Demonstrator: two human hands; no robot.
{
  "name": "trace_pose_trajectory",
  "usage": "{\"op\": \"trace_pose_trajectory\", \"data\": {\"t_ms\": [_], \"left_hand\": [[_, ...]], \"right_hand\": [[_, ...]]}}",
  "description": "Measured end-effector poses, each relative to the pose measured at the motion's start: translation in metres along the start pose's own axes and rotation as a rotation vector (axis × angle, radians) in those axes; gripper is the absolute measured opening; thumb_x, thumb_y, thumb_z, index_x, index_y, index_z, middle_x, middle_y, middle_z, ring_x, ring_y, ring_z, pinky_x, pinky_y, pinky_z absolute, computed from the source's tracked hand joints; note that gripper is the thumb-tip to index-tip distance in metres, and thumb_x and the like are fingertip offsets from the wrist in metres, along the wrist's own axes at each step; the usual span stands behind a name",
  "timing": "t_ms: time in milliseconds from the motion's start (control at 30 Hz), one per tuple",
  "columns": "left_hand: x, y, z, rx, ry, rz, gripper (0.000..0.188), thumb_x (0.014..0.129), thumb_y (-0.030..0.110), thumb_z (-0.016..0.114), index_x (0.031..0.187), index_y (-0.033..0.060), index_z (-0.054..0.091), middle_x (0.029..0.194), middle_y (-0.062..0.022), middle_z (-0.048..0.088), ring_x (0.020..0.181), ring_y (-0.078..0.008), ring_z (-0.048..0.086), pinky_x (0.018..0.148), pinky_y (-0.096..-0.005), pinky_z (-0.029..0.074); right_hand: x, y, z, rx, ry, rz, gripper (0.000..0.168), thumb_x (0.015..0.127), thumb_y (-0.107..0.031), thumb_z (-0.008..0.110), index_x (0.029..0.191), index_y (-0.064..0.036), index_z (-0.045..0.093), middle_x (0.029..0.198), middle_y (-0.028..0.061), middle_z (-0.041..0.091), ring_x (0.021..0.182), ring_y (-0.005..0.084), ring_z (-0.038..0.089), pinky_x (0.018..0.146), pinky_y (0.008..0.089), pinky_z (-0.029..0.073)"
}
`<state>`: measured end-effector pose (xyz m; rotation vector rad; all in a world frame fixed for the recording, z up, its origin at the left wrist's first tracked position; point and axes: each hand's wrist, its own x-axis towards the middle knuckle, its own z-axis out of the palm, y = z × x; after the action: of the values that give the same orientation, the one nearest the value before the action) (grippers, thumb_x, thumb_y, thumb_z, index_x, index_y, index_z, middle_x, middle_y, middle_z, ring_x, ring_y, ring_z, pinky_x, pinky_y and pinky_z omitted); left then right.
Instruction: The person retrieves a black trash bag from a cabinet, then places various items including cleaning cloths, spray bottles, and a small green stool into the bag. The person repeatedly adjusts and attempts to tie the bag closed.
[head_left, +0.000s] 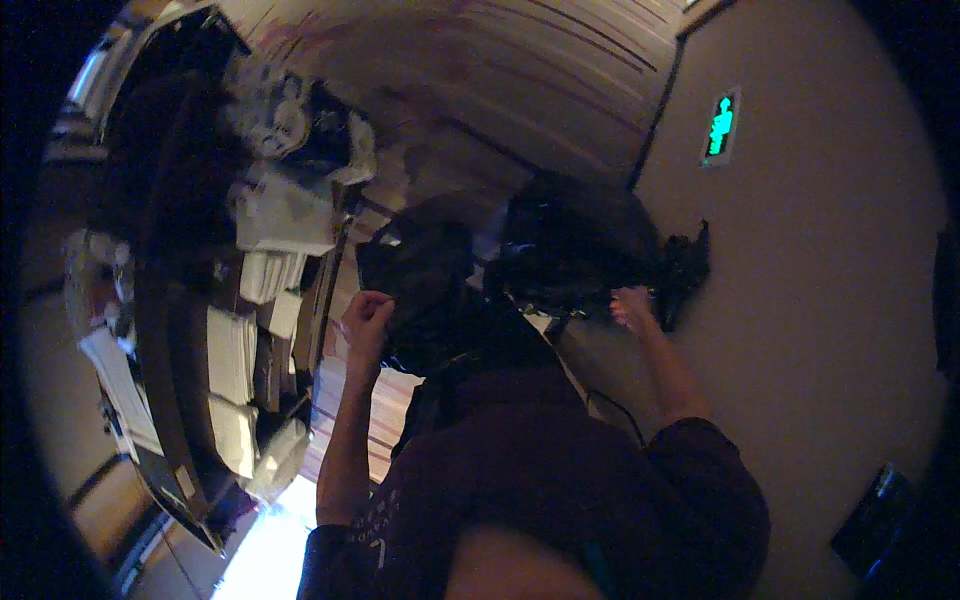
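In the dim head view, my left hand (367, 311) has its fingers curled on the edge of a black plastic bag (431, 270) in front of me. My right hand (632, 309) is at the lower right side of a second, fuller black plastic bag (577, 225), near its bunched end (682, 262). That hand is blurred, and the dark plastic hides whether its fingers hold the bag. Both bags are close together, low before my body.
At left stands a dark cart (180, 337) with folded white linens (231, 352) and a white bin (285, 214). The wall (810, 300) at right bears a lit green sign (721, 126). Striped carpet (525, 67) lies beyond.
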<state>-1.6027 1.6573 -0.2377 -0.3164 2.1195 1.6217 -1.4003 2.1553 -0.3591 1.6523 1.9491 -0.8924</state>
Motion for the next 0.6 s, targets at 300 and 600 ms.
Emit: {"op": "trace_pose_trajectory", "data": {"t_ms": [300, 600], "left_hand": [[-0.125, -0.08, -0.125, -0.142, 0.363, -0.066, 0.006, 0.089, 0.008, 0.07, 0.091, 0.0102, 0.065, 0.074, 0.0033, 0.062, 0.061, -0.006, 0.052, 0.054, -0.0232, 0.039], [-0.214, -0.141, -0.231, -0.711, 0.795, -0.06, 0.005, 0.09, 0.012, 0.063, 0.09, 0.0081, 0.067, 0.069, 0.0019, 0.055, 0.061, -0.0095, 0.05, 0.056, -0.0246, 0.04]], "right_hand": [[0.039, -0.059, -0.076, -1.205, 0.532, -0.933, 0.049, 0.084, -0.026, 0.066, 0.129, -0.007, 0.059, 0.134, 0.0185, 0.059, 0.124, 0.0425, 0.055, 0.102, 0.0538, 0.043], [-0.232, -0.107, 0.212, -0.534, -0.546, -1.478, 0.05, 0.082, -0.017, 0.076, 0.128, -0.004, 0.063, 0.128, 0.0169, 0.065, 0.121, 0.0342, 0.059, 0.106, 0.0428, 0.044]]}}
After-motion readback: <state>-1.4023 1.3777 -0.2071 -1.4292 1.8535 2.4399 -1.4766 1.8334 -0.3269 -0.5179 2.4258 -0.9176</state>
